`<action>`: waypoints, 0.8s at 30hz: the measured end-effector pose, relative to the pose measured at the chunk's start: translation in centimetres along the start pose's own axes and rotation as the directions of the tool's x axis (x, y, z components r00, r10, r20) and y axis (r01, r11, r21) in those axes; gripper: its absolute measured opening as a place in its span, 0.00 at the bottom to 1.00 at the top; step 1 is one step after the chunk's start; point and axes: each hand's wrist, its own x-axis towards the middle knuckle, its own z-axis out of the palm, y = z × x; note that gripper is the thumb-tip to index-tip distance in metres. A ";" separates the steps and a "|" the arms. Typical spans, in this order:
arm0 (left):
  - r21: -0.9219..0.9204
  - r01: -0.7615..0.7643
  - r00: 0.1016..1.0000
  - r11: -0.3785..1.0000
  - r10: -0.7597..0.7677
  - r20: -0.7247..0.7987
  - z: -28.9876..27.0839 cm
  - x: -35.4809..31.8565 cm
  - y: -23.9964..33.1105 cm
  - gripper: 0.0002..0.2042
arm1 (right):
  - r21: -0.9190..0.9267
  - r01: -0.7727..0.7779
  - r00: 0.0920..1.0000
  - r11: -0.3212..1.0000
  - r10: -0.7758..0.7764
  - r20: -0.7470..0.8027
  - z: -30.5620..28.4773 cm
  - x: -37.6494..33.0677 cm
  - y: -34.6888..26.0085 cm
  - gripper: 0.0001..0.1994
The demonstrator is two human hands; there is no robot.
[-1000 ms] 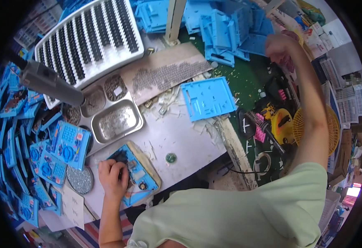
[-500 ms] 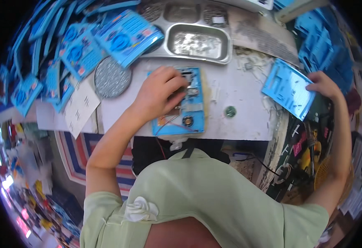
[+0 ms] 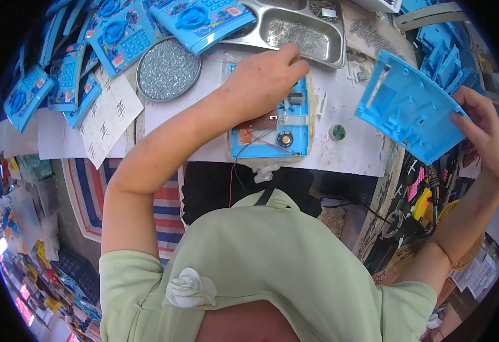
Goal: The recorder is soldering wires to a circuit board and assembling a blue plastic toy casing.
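A blue plastic back cover (image 3: 406, 108), its inner side with posts and slots showing, is held up by its right edge in my right hand (image 3: 482, 128). On the table lies an open blue toy housing (image 3: 255, 151) with a round speaker (image 3: 284, 139), red wires, a brown circuit board (image 3: 261, 121) and a silver cylindrical part (image 3: 296, 98). My left hand (image 3: 269, 80) hovers over the housing's upper part, its fingers bent together near the metal tray (image 3: 335, 57). Whatever those fingertips hold is hidden. Part of the housing lies under that hand.
A round dish of small metal pieces (image 3: 168, 69) stands left of the housing, beside a sheet of paper (image 3: 110, 122). Blue keypad toy shells (image 3: 121, 43) are piled at far left. More blue covers (image 3: 443, 54) fill the far right. A small green round container (image 3: 337, 133) sits on the table.
My left hand has moved away from the housing's middle, up and right toward the metal tray, and its fingers have drawn together. My right hand has lifted and tilted the blue cover.
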 end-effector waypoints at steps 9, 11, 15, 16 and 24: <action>-0.924 0.257 0.920 -0.285 -0.222 0.324 -7.0 -6.7 2.5 0.23 | -0.425 0.637 0.389 0.643 -0.744 -0.543 18.5 4.2 -10.6 0.18; -0.855 0.127 0.900 -0.503 -0.303 0.312 -7.0 -7.6 3.8 0.26 | -0.401 0.710 0.382 0.579 -0.795 -0.471 23.7 5.0 -12.0 0.17; -0.975 0.072 0.634 -0.210 -0.745 0.207 -7.1 -9.7 4.6 0.26 | -0.098 0.787 0.524 0.609 -0.745 -0.413 25.5 5.2 -12.3 0.21; -0.977 0.003 0.637 -0.211 -0.753 0.165 -7.6 -11.0 4.0 0.26 | -0.011 0.754 0.582 0.657 -0.675 -0.454 24.9 5.4 -10.8 0.20; -0.999 0.018 0.480 -0.030 -0.877 0.035 -6.8 -14.8 2.9 0.26 | 0.404 0.320 0.915 0.857 -0.170 -0.365 29.0 8.7 -4.2 0.11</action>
